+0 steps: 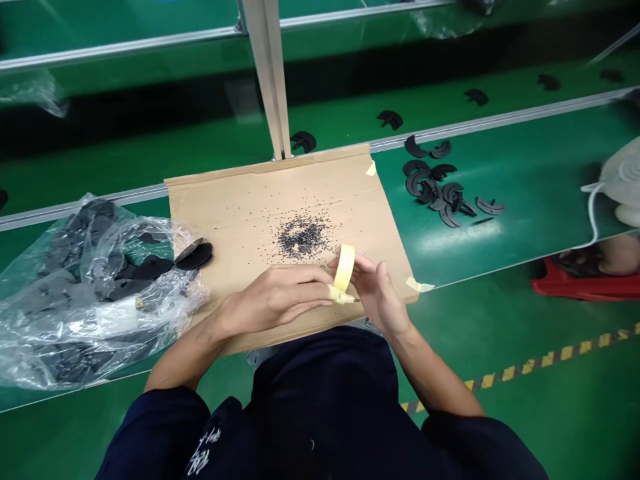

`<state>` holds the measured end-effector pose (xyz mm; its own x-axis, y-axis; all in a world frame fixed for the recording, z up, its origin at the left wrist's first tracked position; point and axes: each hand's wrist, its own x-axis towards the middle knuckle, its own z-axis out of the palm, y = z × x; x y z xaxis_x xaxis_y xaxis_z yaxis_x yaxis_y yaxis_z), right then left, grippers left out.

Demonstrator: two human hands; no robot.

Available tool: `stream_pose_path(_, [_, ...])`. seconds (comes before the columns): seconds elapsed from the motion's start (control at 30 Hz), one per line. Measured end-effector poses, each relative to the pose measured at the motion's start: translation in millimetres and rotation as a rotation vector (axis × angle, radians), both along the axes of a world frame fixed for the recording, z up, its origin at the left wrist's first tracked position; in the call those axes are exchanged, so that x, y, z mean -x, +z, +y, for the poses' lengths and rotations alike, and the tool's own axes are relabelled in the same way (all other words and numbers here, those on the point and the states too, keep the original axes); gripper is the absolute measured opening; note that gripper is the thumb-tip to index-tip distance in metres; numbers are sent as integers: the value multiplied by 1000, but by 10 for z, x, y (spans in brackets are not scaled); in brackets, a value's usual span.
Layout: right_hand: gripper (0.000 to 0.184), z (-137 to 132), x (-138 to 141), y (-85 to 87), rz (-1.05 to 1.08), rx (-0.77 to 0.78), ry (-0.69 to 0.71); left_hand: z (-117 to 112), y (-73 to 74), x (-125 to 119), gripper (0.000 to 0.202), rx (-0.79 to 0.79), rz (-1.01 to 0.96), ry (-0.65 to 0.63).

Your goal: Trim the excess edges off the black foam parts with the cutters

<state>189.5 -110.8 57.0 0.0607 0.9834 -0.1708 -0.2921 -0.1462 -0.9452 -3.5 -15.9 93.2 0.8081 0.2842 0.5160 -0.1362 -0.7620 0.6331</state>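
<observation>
My left hand (285, 295) is closed, its fingertips pinching a small piece wrapped in yellow tape, with a thin dark tip sticking out to the right. From this piece a band of yellow tape (345, 268) curves upward; whether it is a roll or a loose strip I cannot tell. My right hand (384, 299) is beside it, thumb raised and apart, fingers reaching behind the band. Both hands are over the near edge of a cardboard sheet (225, 220). Just beyond them lies a scattered heap of tiny black pieces (303, 237).
A clear plastic bag (100, 300) of black flat parts is at the left. Black curved parts (435, 183) lie piled on the green table (540, 173) at the right. More stand in a row behind the metal rail (500, 121). An upright post (270, 80) rises behind the cardboard.
</observation>
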Motion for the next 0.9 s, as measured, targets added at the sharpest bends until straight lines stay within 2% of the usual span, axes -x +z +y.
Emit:
stream_pose_path(0.13, [63, 31, -44, 149, -45, -86, -45, -28, -95, -11, 16, -85, 103, 8])
stream_pose_path(0.33, [47, -8, 8, 161, -141, -256, -152, -2, -219, -40, 20, -227, 70, 239])
stream_pose_path(0.47, [38, -116, 21, 130, -227, -413, -196, 55, -155, -63, 7, -172, -13, 316])
stream_pose_path(0.6, [52, -236, 31, 49, -324, -565, -139, 73, -47, -62, 5, -86, -81, 361])
stream_pose_path(0.7, [60, -291, 32, -26, -432, -673, -31, 47, 20, -41, 3, -11, -139, 375])
stream_pose_path(0.8, [61, -310, 23, -61, -553, -651, 28, 6, 62, -24, 2, 52, -171, 346])
stream_pose_path(0.9, [59, -296, 21, -46, -595, -531, -13, -36, 63, -26, 5, 68, -138, 258])
